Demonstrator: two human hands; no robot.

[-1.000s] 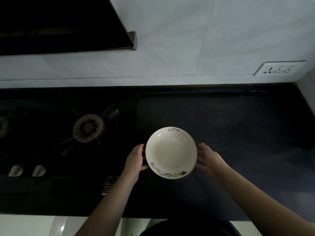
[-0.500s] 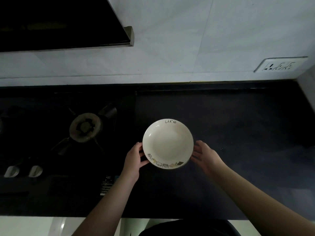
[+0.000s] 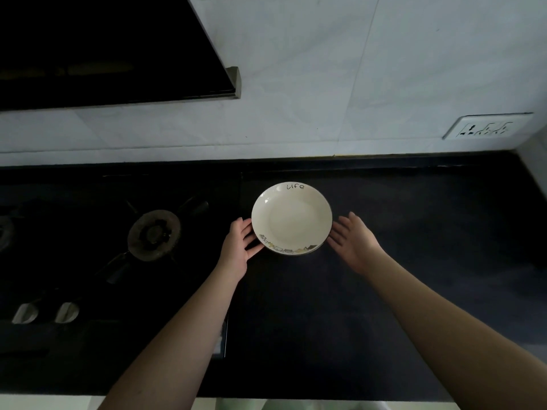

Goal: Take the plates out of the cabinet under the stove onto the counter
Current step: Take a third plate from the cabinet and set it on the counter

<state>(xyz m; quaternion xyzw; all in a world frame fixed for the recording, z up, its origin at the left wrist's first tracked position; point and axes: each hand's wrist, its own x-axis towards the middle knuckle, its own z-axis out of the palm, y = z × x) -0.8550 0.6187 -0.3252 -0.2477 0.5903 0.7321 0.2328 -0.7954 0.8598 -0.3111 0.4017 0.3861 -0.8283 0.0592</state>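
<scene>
A cream plate (image 3: pixel 291 217) with the word "Life" on its far rim and small drawings along its near rim lies on the black counter (image 3: pixel 399 261), just right of the stove. My left hand (image 3: pixel 238 245) is at the plate's left rim, fingers spread and touching the edge. My right hand (image 3: pixel 353 239) is open at the plate's right rim with a thin gap between fingertips and plate. The cabinet under the stove is out of view.
A black gas stove (image 3: pixel 88 247) with a burner (image 3: pixel 154 235) and two knobs (image 3: pixel 44 312) fills the left. A dark range hood (image 3: pixel 103 48) hangs above it. A white tiled wall with a socket panel (image 3: pixel 487 127) runs behind the counter.
The plate moved farther from me across the counter. My right hand's fingers came off the rim and spread, and my left hand opened at the left edge.
</scene>
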